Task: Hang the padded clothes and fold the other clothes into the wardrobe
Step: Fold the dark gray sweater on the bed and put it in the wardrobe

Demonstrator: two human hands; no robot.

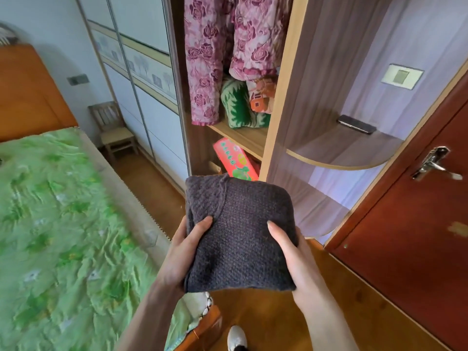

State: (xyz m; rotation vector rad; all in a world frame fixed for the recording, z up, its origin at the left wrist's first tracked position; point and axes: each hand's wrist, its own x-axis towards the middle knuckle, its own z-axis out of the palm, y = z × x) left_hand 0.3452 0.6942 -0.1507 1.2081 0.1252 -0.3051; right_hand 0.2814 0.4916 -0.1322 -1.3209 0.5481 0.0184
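Observation:
A folded dark grey knitted sweater [238,231] is held level in front of the open wardrobe [281,97]. My left hand [182,252] grips its left edge, thumb on top. My right hand [293,257] grips its right edge, thumb on top as well. Inside the wardrobe, pink rose-patterned padded clothes [217,51] hang from above. Below them a folded green-and-white knit [238,107] and an orange patterned bundle [262,97] sit on the wooden shelf [243,138].
A red and green packet [235,160] lies under the shelf. To the left is a bed with a green cover [58,224]; a small wooden chair [114,127] stands by the sliding doors. A phone [355,124] lies on the curved side shelf. A red-brown door [417,224] stands right.

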